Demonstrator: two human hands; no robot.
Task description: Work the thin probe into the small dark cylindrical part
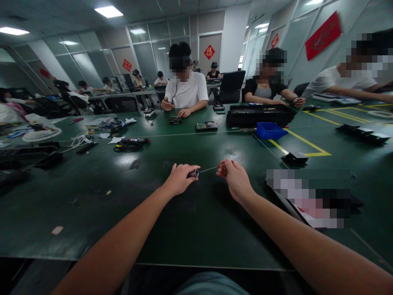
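My left hand (178,179) is closed around a short dark cylinder (193,173) whose round, light-rimmed end faces right. It is held low over the green table. A thin metal rod (208,169) runs from near that end toward my right hand (235,176). The fingers of my right hand are pinched on the rod's other end, where a small reddish part shows. Whether the rod's left tip enters the cylinder or only stops beside it, I cannot tell. Most of the cylinder is hidden by my left fingers.
Across the green table (92,223) lie a coiled black cable (130,144), circuit-board devices (206,126), a long black housing (260,116) and a blue bin (270,130). A small black part (294,159) and a blurred-out item (307,200) are to my right. Co-workers sit opposite.
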